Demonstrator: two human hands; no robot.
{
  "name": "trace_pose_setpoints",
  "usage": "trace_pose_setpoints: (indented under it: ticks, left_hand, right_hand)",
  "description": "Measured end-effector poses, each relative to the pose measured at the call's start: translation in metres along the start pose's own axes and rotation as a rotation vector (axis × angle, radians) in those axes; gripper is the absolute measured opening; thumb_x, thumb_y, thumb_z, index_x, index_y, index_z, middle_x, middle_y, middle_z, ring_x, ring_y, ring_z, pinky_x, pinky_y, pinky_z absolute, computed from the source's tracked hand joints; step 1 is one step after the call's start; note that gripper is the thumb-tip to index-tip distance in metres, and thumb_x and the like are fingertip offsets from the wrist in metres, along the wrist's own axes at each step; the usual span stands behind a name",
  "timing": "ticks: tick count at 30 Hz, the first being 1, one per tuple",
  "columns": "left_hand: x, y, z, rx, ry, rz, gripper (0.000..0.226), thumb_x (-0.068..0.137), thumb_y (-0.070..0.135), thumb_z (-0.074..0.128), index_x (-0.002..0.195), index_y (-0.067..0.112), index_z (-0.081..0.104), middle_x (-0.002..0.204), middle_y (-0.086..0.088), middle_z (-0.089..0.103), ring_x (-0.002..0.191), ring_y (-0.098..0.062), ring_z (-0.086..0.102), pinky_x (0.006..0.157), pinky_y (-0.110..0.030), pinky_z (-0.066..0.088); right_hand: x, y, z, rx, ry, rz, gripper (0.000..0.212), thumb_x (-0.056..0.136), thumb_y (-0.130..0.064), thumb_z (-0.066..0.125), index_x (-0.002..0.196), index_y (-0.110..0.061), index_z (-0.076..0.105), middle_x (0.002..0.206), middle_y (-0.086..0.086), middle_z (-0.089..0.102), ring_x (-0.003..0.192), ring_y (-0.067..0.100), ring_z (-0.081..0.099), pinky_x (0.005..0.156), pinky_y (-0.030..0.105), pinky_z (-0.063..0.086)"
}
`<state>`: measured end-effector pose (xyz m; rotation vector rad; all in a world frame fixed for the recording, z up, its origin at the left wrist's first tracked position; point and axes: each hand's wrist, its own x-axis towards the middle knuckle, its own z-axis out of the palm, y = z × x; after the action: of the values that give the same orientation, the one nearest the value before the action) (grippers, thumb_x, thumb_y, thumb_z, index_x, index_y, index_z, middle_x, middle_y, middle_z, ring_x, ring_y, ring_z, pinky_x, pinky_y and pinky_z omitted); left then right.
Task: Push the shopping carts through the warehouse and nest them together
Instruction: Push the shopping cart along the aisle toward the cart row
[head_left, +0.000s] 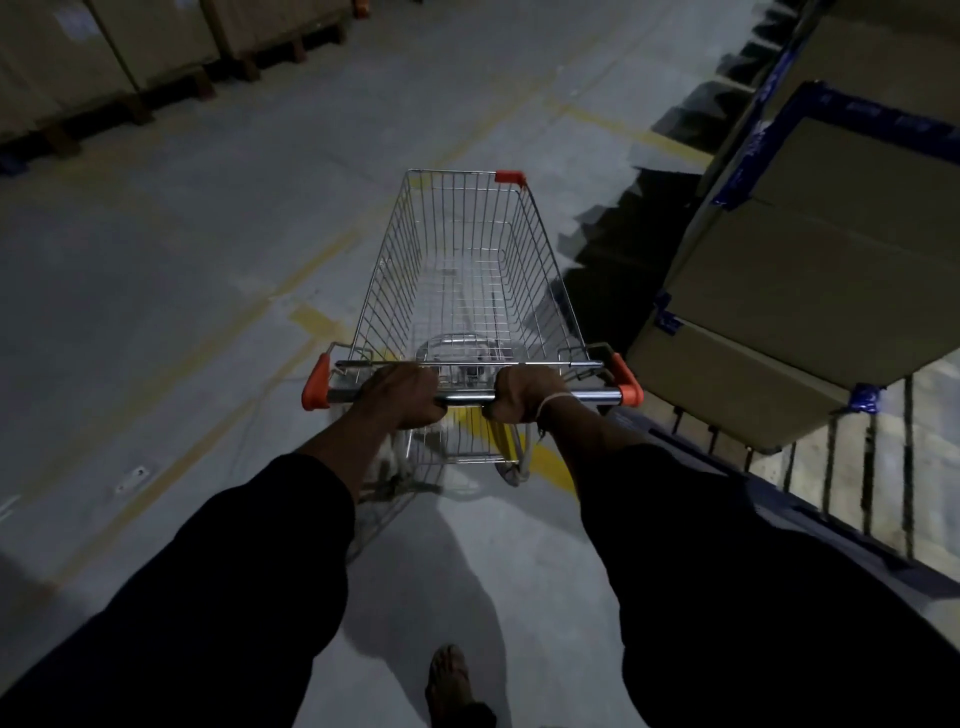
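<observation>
Both your left hand (402, 395) and right hand (524, 392) curl tightly around the shopping cart (462, 275) handle bar (467, 399), cardboard boxes (810, 270) stacked just beside it.

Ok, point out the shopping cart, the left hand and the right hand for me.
shopping cart (457, 270): head view, on the wire floor of its basket.
left hand (400, 397): head view, on the back of the hand gripping the handle bar.
right hand (524, 392): head view, on the back of the hand gripping the bar.
</observation>
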<state>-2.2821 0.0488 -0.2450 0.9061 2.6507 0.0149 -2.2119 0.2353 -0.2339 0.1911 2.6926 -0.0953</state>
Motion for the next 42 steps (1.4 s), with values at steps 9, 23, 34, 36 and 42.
trace_pose_setpoints:
  ticks: [9,23,34,36,42]
  left_hand:
    - [-0.020,0.054,0.005,0.058,-0.053,0.148,0.062,0.080,0.066,0.059,0.113,0.015,0.070,0.112,-0.009,0.071,0.107,-0.030,0.065,0.094,-0.040,0.053]
    - [-0.116,0.158,0.055,0.093,-0.045,0.370,0.041,0.080,0.056,0.067,0.098,0.019,0.066,0.098,-0.008,0.071,0.088,-0.028,0.067,0.079,-0.034,0.052]
    - [-0.183,0.227,0.088,0.200,-0.123,0.561,0.047,0.083,0.063,0.064,0.104,0.021,0.071,0.097,-0.005,0.072,0.085,-0.026,0.068,0.082,-0.038,0.058]
    - [-0.191,0.241,0.092,0.237,-0.112,0.623,0.045,0.084,0.061,0.065,0.102,0.020,0.071,0.097,-0.005,0.072,0.087,-0.027,0.069,0.079,-0.035,0.056]
    - [-0.203,0.288,0.105,0.330,-0.107,0.796,0.037,0.084,0.051,0.062,0.099,0.019,0.071,0.098,-0.006,0.074,0.087,-0.028,0.070,0.071,-0.032,0.051]
  right_hand:
    - [-0.066,0.035,0.026,0.131,0.020,0.104,0.048,0.090,-0.054,0.065,0.115,-0.013,0.074,0.116,0.014,0.075,0.106,0.033,0.070,0.077,0.032,0.045]
    - [-0.229,0.058,0.108,0.182,0.049,0.291,0.043,0.089,-0.050,0.063,0.104,-0.012,0.077,0.107,0.013,0.075,0.100,0.034,0.071,0.074,0.031,0.044]
    - [-0.352,0.053,0.166,0.316,0.043,0.521,0.045,0.086,-0.054,0.069,0.106,-0.015,0.077,0.107,0.010,0.075,0.099,0.033,0.071,0.084,0.039,0.058]
    - [-0.371,0.055,0.177,0.353,0.032,0.564,0.045,0.086,-0.052,0.069,0.110,-0.015,0.077,0.111,0.011,0.075,0.101,0.033,0.071,0.085,0.039,0.058]
    - [-0.419,0.065,0.207,0.435,0.014,0.708,0.046,0.088,-0.053,0.066,0.108,-0.013,0.075,0.114,0.012,0.074,0.103,0.032,0.070,0.083,0.036,0.052]
